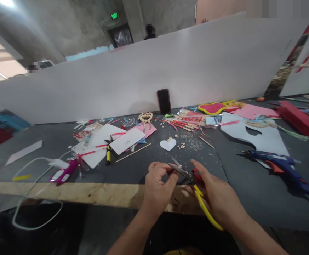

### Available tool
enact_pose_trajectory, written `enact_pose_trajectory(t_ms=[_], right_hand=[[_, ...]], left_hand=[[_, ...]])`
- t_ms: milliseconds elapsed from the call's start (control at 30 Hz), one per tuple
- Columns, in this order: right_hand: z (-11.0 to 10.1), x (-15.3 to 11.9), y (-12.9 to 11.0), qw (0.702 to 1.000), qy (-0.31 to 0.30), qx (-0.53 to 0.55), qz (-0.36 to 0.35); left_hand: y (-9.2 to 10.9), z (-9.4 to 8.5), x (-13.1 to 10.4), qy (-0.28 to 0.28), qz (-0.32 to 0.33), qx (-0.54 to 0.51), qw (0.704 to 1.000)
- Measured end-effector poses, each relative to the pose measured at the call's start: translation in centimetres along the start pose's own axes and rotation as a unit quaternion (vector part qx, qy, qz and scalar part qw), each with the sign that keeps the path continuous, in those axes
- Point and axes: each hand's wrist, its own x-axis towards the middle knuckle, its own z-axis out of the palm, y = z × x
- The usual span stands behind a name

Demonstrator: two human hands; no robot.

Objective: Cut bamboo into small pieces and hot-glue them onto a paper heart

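Observation:
My right hand (219, 196) is closed around yellow-handled pliers (209, 210), which also show some red near the pivot. Their two pointed metal jaws are spread and point left toward my left hand. A small pale piece (179, 166) sits at the jaws. My left hand (159, 182) is pinched at the lower jaw, and what its fingertips hold is too small to make out. Just beyond the hands lies a white paper heart (168, 144). Small beige bits (181, 145) lie beside it, with several more at its upper edge.
A blue glue gun (279, 161) lies at right, and a purple one (64, 172) with a white cable at left. Further back are a white card (127, 141), thin sticks (133, 153), bundled sticks (187, 118), and a phone (164, 101) leaning on the white partition (103, 85).

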Motion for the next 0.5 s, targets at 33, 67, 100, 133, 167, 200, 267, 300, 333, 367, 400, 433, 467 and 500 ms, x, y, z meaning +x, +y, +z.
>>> enact_pose_trajectory(t_ms=[33, 67, 100, 133, 167, 200, 267, 300, 333, 367, 400, 433, 467, 500], right_hand=[[0.1, 0.0, 0.0, 1.0, 0.011, -0.001, -0.026], [0.2, -0.1, 0.0, 0.999, 0.018, 0.0, -0.049], [0.3, -0.1, 0.0, 0.998, 0.02, 0.006, -0.064], [0.3, -0.1, -0.1, 0.997, 0.02, 0.015, -0.071], [0.3, 0.0, -0.2, 0.997, 0.019, 0.025, -0.071], [0.3, 0.0, -0.3, 0.997, 0.015, 0.036, -0.068], [0.2, 0.1, -0.5, 0.997, 0.003, 0.051, -0.061], [0.2, 0.1, -0.6, 0.997, -0.005, 0.055, -0.06], [0.1, 0.1, -0.7, 0.997, -0.011, 0.055, -0.059], [0.0, 0.1, -0.8, 0.997, -0.015, 0.052, -0.059], [-0.1, 0.2, -0.9, 0.997, -0.016, 0.045, -0.06], [-0.1, 0.2, -0.9, 0.998, -0.012, 0.034, -0.06], [-0.2, 0.2, -1.0, 0.998, -0.007, 0.023, -0.061], [-0.2, 0.2, -1.0, 0.998, -0.003, 0.012, -0.063]], left_hand=[[-0.1, 0.0, 0.0, 0.006, 0.016, 0.005, 1.0], [-0.1, 0.1, 0.0, 0.012, 0.031, 0.009, 0.999], [-0.2, 0.1, 0.0, 0.018, 0.043, 0.013, 0.999], [-0.2, 0.0, 0.1, 0.024, 0.051, 0.017, 0.998], [-0.3, -0.1, 0.1, 0.026, 0.057, 0.019, 0.998], [-0.3, -0.1, 0.2, 0.026, 0.06, 0.021, 0.998], [-0.4, -0.3, 0.3, 0.02, 0.058, 0.022, 0.998], [-0.4, -0.4, 0.3, 0.018, 0.055, 0.02, 0.998], [-0.4, -0.5, 0.4, 0.015, 0.052, 0.015, 0.998], [-0.5, -0.6, 0.4, 0.011, 0.048, 0.009, 0.999], [-0.5, -0.6, 0.5, 0.009, 0.043, 0.002, 0.999], [-0.6, -0.7, 0.5, 0.006, 0.037, -0.006, 0.999], [-0.7, -0.7, 0.5, 0.003, 0.029, -0.014, 0.999], [-0.7, -0.7, 0.5, -0.001, 0.019, -0.022, 1.0]])
